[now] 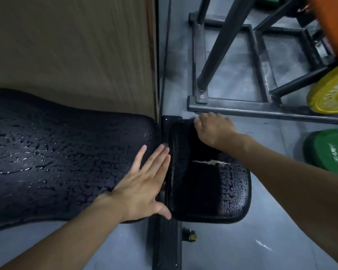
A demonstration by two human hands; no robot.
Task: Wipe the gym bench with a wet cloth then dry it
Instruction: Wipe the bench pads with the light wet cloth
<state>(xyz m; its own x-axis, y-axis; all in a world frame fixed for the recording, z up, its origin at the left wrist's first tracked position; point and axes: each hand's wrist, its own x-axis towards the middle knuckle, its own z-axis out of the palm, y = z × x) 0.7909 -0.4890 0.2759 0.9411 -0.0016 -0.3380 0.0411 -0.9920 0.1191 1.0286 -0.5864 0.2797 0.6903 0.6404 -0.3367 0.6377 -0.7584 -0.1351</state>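
Note:
The gym bench has a long black back pad (57, 152) with cracked, wet-looking vinyl, and a smaller seat pad (232, 191) to its right with a white tear. My left hand (144, 184) lies flat on the end of the back pad, fingers straight, beside the gap between the pads. My right hand (213, 129) is at the seat pad's far edge with its fingers curled. It grips what looks like a dark cloth (180, 152) draped over the seat's left part. The cloth is hard to tell from the pad.
A wooden panel (70, 45) stands behind the back pad. A black steel rack frame (242, 108) sits on the grey floor just beyond the seat. Yellow (330, 92), green (328, 151) and orange (332, 22) weight plates are at the right. The bench's base bar (164, 244) runs toward me.

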